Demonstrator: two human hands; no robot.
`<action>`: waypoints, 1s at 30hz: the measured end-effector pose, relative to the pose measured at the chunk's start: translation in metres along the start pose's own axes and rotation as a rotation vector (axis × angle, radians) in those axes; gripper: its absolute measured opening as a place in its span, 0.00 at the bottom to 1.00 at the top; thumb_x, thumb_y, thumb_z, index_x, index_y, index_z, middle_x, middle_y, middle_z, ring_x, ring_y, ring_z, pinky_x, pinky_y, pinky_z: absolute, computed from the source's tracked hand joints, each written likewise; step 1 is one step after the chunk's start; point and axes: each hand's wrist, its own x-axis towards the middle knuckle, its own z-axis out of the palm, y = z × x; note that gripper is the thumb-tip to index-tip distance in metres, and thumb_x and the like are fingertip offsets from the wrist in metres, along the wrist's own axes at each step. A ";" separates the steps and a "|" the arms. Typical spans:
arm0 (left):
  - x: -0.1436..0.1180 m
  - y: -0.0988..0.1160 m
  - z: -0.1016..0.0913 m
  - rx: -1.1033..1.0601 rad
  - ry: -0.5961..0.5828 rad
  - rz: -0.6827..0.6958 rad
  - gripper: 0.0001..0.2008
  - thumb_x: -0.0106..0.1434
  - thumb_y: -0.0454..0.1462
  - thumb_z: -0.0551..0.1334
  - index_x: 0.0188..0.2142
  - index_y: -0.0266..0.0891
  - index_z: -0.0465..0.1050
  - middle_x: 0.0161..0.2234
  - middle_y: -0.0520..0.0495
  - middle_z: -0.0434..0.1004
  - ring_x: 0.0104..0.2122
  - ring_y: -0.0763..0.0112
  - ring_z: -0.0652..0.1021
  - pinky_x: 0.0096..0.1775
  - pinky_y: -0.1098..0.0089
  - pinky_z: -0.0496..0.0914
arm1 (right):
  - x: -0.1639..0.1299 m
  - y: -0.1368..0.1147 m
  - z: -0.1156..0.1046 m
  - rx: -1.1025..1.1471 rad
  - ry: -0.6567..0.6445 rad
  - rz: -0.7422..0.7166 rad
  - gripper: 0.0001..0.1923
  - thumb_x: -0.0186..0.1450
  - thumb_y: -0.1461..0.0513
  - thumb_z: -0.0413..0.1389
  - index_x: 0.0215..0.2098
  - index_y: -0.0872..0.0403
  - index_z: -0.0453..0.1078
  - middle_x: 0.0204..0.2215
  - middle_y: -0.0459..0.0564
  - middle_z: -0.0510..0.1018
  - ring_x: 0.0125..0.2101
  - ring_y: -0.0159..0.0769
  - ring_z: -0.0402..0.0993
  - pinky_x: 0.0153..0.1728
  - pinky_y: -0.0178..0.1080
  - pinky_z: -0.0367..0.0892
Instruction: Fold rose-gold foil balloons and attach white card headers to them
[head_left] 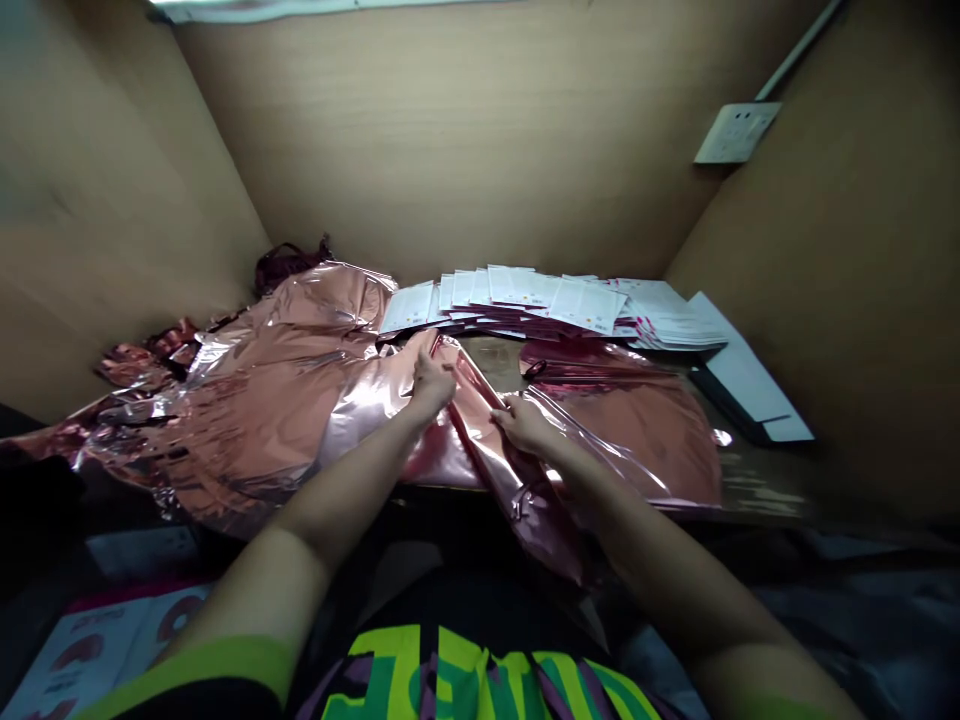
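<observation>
Your left hand (433, 385) and right hand (525, 425) both have fingers pinched on the folded rose-gold foil sheet (480, 440) at the table's (757, 490) front edge. Foil's light, limp, slick and crinkles easily, so grip it at the crease. White card packs (555, 300) are fanned out behind.

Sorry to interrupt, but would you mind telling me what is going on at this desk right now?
A person seated at a wooden desk is handling a shiny rose-gold foil sheet. The left hand and the right hand both grip its folded strip near the middle. A crumpled heap of the same pink foil lies to the left, and a fanned row of white printed packets sits along the back.
</observation>
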 end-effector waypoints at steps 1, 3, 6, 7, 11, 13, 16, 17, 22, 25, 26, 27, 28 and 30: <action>0.001 -0.004 0.002 0.218 -0.040 0.093 0.33 0.64 0.34 0.60 0.67 0.41 0.52 0.66 0.38 0.57 0.67 0.55 0.57 0.65 0.53 0.54 | 0.004 0.002 0.005 -0.026 0.003 -0.015 0.09 0.64 0.65 0.55 0.42 0.58 0.73 0.37 0.57 0.80 0.36 0.41 0.76 0.35 0.36 0.65; 0.002 -0.013 0.003 0.711 -0.209 0.267 0.30 0.67 0.39 0.56 0.68 0.44 0.52 0.70 0.43 0.49 0.69 0.56 0.49 0.67 0.51 0.45 | 0.007 0.004 0.010 -0.065 0.000 -0.049 0.14 0.64 0.65 0.56 0.49 0.56 0.72 0.44 0.58 0.79 0.44 0.45 0.75 0.42 0.38 0.66; 0.005 -0.029 0.003 1.040 -0.390 0.315 0.29 0.68 0.48 0.53 0.67 0.45 0.56 0.70 0.42 0.46 0.69 0.47 0.45 0.65 0.43 0.38 | -0.002 0.013 0.008 -0.097 -0.017 -0.094 0.26 0.64 0.64 0.56 0.61 0.54 0.64 0.52 0.59 0.76 0.51 0.46 0.72 0.49 0.41 0.64; 0.006 -0.034 0.003 1.053 -0.392 0.301 0.32 0.68 0.52 0.52 0.67 0.45 0.55 0.70 0.41 0.45 0.69 0.44 0.44 0.64 0.41 0.37 | -0.009 0.018 0.005 -0.094 -0.040 -0.110 0.29 0.64 0.64 0.56 0.64 0.54 0.61 0.53 0.59 0.75 0.50 0.47 0.72 0.50 0.42 0.64; 0.004 -0.040 0.004 1.175 -0.306 0.365 0.46 0.63 0.61 0.52 0.70 0.39 0.43 0.71 0.34 0.41 0.68 0.38 0.44 0.64 0.40 0.40 | -0.040 0.042 -0.004 0.117 -0.134 -0.154 0.30 0.63 0.59 0.56 0.64 0.52 0.61 0.44 0.54 0.79 0.41 0.41 0.76 0.42 0.40 0.69; -0.007 -0.033 0.001 1.162 -0.267 0.430 0.41 0.66 0.54 0.53 0.69 0.32 0.46 0.68 0.30 0.49 0.67 0.41 0.52 0.64 0.44 0.46 | -0.049 0.050 -0.002 0.294 -0.121 -0.091 0.28 0.63 0.57 0.56 0.61 0.53 0.64 0.36 0.50 0.79 0.32 0.37 0.74 0.34 0.37 0.69; -0.044 -0.019 -0.009 1.120 -0.535 0.643 0.27 0.65 0.40 0.55 0.62 0.34 0.62 0.60 0.35 0.66 0.60 0.54 0.67 0.61 0.56 0.59 | -0.053 0.053 0.007 0.473 -0.066 -0.022 0.20 0.60 0.57 0.58 0.49 0.54 0.70 0.32 0.48 0.78 0.29 0.33 0.72 0.32 0.35 0.67; -0.059 -0.016 -0.013 1.108 -0.662 0.727 0.28 0.62 0.38 0.58 0.61 0.37 0.63 0.59 0.37 0.68 0.58 0.55 0.68 0.60 0.58 0.61 | -0.052 0.052 0.010 0.500 -0.049 -0.015 0.16 0.59 0.57 0.59 0.43 0.55 0.72 0.33 0.48 0.78 0.31 0.33 0.73 0.33 0.35 0.68; -0.126 -0.033 -0.016 1.227 -0.661 0.809 0.42 0.55 0.41 0.66 0.65 0.26 0.54 0.66 0.26 0.54 0.65 0.41 0.57 0.63 0.49 0.55 | -0.058 0.053 -0.001 0.643 -0.212 0.067 0.16 0.60 0.57 0.56 0.44 0.53 0.76 0.33 0.51 0.80 0.32 0.36 0.75 0.33 0.38 0.71; -0.140 -0.056 -0.006 1.222 -0.473 0.781 0.28 0.66 0.34 0.56 0.64 0.25 0.57 0.64 0.29 0.61 0.64 0.51 0.62 0.64 0.55 0.56 | -0.068 0.059 -0.021 0.475 -0.364 -0.131 0.22 0.62 0.61 0.51 0.53 0.50 0.74 0.36 0.51 0.80 0.36 0.38 0.76 0.38 0.42 0.73; -0.140 -0.063 -0.004 1.187 -0.421 0.790 0.25 0.68 0.32 0.53 0.64 0.27 0.58 0.63 0.32 0.63 0.64 0.54 0.63 0.64 0.56 0.57 | -0.071 0.061 -0.026 0.343 -0.362 -0.272 0.23 0.62 0.63 0.51 0.55 0.49 0.73 0.39 0.52 0.80 0.38 0.39 0.76 0.41 0.43 0.73; -0.140 -0.069 -0.003 1.145 -0.377 0.805 0.25 0.69 0.32 0.52 0.64 0.28 0.58 0.63 0.34 0.64 0.64 0.56 0.64 0.64 0.57 0.58 | -0.074 0.064 -0.028 0.188 -0.321 -0.422 0.24 0.62 0.64 0.51 0.56 0.49 0.72 0.42 0.53 0.79 0.41 0.40 0.75 0.44 0.45 0.72; -0.139 -0.074 -0.003 1.102 -0.341 0.823 0.25 0.69 0.33 0.52 0.64 0.29 0.58 0.62 0.34 0.65 0.64 0.56 0.64 0.64 0.56 0.58 | -0.076 0.066 -0.028 0.024 -0.251 -0.558 0.23 0.63 0.64 0.52 0.56 0.49 0.72 0.46 0.55 0.77 0.45 0.42 0.74 0.46 0.47 0.71; -0.137 -0.083 -0.006 1.025 -0.274 0.873 0.23 0.68 0.34 0.53 0.62 0.30 0.62 0.62 0.34 0.65 0.64 0.54 0.64 0.64 0.53 0.59 | -0.077 0.073 -0.021 -0.256 -0.089 -0.783 0.22 0.63 0.64 0.55 0.56 0.50 0.72 0.52 0.59 0.74 0.50 0.46 0.70 0.50 0.51 0.68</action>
